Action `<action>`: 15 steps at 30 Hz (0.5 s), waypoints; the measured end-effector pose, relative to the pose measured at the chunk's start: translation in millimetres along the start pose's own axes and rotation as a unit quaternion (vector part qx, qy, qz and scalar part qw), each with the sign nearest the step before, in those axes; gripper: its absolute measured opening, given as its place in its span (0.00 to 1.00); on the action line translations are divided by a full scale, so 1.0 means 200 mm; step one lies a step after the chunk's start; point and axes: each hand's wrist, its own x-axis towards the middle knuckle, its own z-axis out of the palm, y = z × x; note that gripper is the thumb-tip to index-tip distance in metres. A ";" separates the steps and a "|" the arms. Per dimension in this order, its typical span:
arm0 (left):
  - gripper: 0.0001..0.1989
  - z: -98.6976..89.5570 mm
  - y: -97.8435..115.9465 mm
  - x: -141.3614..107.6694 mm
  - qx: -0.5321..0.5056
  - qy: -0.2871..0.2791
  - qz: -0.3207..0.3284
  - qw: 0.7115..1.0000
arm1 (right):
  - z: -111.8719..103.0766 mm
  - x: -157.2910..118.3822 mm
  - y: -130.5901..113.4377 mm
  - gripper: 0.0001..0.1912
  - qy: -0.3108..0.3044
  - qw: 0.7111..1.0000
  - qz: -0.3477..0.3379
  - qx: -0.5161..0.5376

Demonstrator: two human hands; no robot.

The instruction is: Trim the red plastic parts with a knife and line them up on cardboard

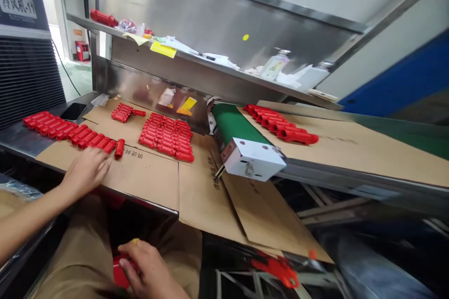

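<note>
My left hand (87, 168) rests on the cardboard at the near edge of a long slanted row of short red plastic tubes (82, 135). Its fingers are loosely bent and slightly apart beside the row's lower ends, and no held thing shows in them. One red tube (119, 148) stands at the right end of this row, just beyond the fingertips. Low over my lap is my right hand (149, 268), fingers curled in, a small yellow band on one finger. Red shows behind and between its fingers; what it grips, if anything, is hidden.
A block of stacked red tubes (166, 135) and a smaller group (122, 112) lie on the cardboard (150, 173). To the right, a green conveyor belt (235, 124) ends at a white metal block (254, 159); more red tubes (280, 124) lie beyond. A phone (73, 112) sits left.
</note>
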 end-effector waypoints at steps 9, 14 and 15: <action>0.22 0.24 0.25 0.40 0.065 -0.031 -0.008 0.997 | -0.40 -0.15 -0.16 0.08 0.173 0.982 0.046 -0.053; 0.17 0.18 0.26 0.19 -0.052 -0.051 -0.014 0.997 | -1.05 -0.04 0.22 0.10 0.330 0.891 0.286 -0.124; 0.17 0.18 0.25 0.11 -0.083 -0.054 -0.018 0.995 | -1.16 0.02 0.29 0.13 0.343 0.874 0.318 -0.132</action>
